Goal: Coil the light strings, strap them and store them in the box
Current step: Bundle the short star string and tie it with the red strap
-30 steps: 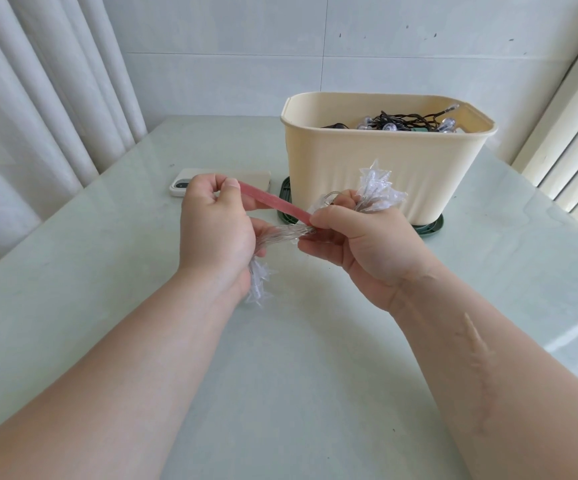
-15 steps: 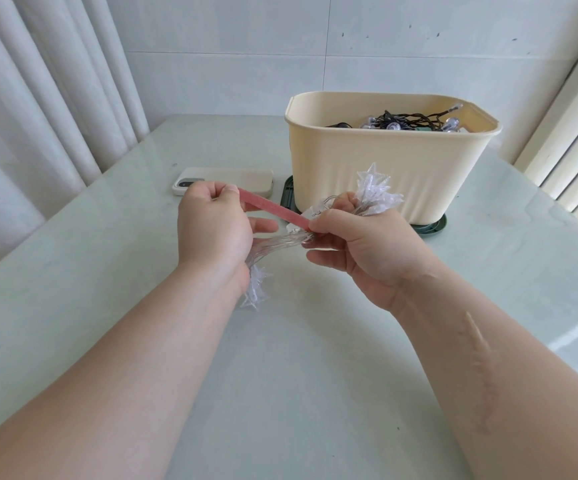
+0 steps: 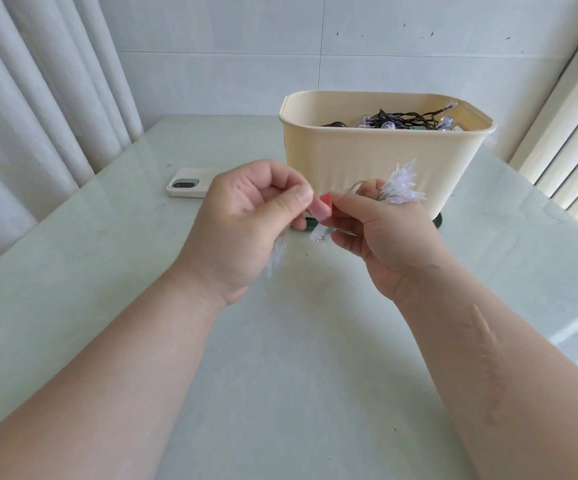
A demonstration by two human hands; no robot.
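Two hands, close together: left hand (image 3: 246, 216) pinches the strap (image 3: 321, 205), right hand (image 3: 387, 233) grips the lights (image 3: 403, 184) (box (image 3: 367, 157) just behind).

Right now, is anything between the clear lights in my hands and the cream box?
Nothing visible. The clear lights, gripped by the right hand while the left hand pinches the red strap, are in front of the cream box, whose top is open. Only its near wall must be cleared; a black light string lies inside.
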